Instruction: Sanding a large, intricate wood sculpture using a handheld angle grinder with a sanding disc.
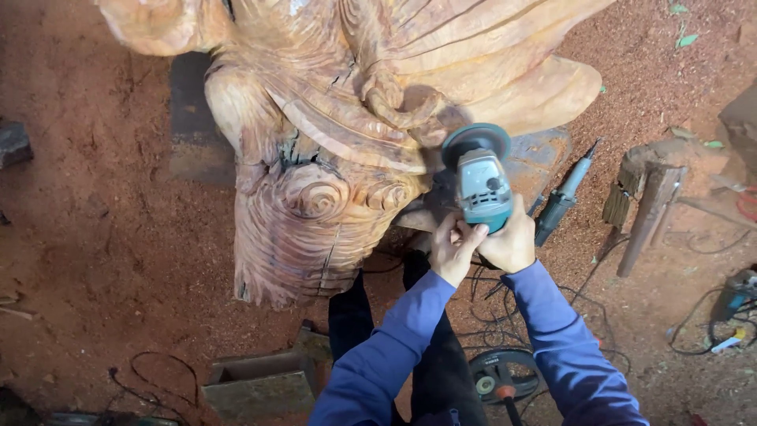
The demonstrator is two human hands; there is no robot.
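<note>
1. Head view: the angle grinder [481, 180] sits just right of frame centre, with its round disc guard at the 12 o'clock end of its grey and teal body.
2. The disc end lies against the lower edge of the large wooden carving [339, 134], which fills the upper centre of the frame. Whether the disc actually touches the wood cannot be told.
3. The left hand [451, 246] is at 7 o'clock from the grinder body. Its grip is narrow, with the fingers curled onto the rear lower-left corner of the tool.
4. The right hand [509, 241] is at 5 o'clock from the grinder body. Its grip is wrapped around the rear of the tool and holds it.
5. Both arms wear blue sleeves [552, 331] that enter from 6 o'clock.
6. A second power tool [561, 197], slim and dark, lies on the ground at 3 o'clock from the grinder, just beside the right hand.
7. A rough wooden stool [646, 197] stands further out at 3 o'clock, well apart from the hands.
8. A round black disc [505, 375] with an orange hub lies at 6 o'clock, between the two sleeves, among black cables [489, 308].
9. A grey block [260, 386] lies at 7 o'clock on the red sawdust floor [102, 237].
</note>
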